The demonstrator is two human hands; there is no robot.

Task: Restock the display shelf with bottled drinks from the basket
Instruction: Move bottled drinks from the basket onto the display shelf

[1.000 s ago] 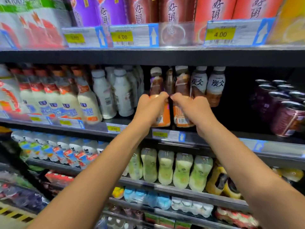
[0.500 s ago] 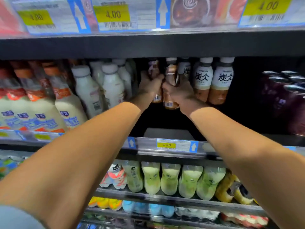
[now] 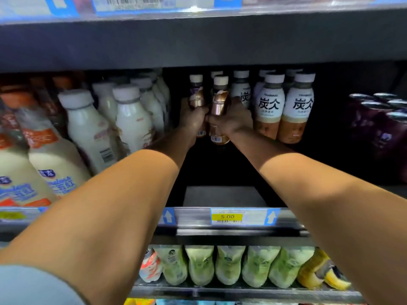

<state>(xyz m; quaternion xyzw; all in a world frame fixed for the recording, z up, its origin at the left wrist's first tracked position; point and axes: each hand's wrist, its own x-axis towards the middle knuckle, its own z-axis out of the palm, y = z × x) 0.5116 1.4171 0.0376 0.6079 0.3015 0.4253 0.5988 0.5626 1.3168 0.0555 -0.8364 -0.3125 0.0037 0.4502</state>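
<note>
Both arms reach deep into the dark middle shelf (image 3: pixel 224 195). My left hand (image 3: pixel 192 119) grips a brown bottle with a white cap (image 3: pixel 196 93). Right beside it, my right hand (image 3: pixel 233 118) grips a second brown bottle (image 3: pixel 220 102) with a copper label and a barcode at its foot. The two bottles stand upright and side by side, far back in the empty lane. The basket is out of view.
White-labelled coffee bottles (image 3: pixel 269 104) stand just right of my hands, dark cans (image 3: pixel 378 119) farther right. White milk bottles (image 3: pixel 130 119) crowd the left. A price strip (image 3: pixel 228 216) edges the shelf front, with green drink bottles (image 3: pixel 229 265) on the shelf below.
My arms have pushed both bottles from the shelf front to deep inside the lane, and my head has moved closer and lower.
</note>
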